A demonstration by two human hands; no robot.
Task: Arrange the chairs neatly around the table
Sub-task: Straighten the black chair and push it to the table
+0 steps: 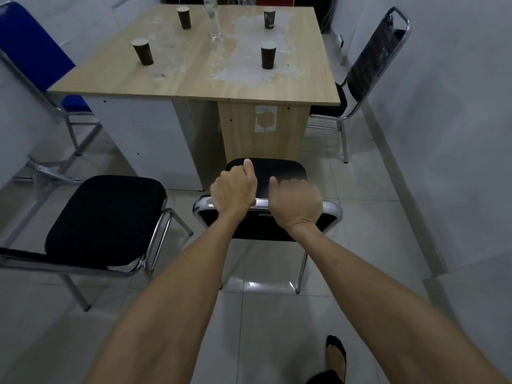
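Note:
A black padded chair with a chrome frame (279,173) stands in front of me, its seat facing the wooden table (194,81). My left hand (234,189) grips the chrome top rail of its backrest. My right hand (296,202) is closed over the same rail beside it, slightly blurred. A second black chair (105,220) stands to the left, turned sideways, apart from the table. A blue chair (30,51) sits at the table's left side. Another dark chair (371,67) is at the right side, its seat partly under the tabletop.
Several dark paper cups (268,55) and a tall clear glass (214,20) stand on the table. A red chair back (274,0) shows behind the far edge. White walls close in on both sides. My sandalled foot (336,353) is on the tiled floor.

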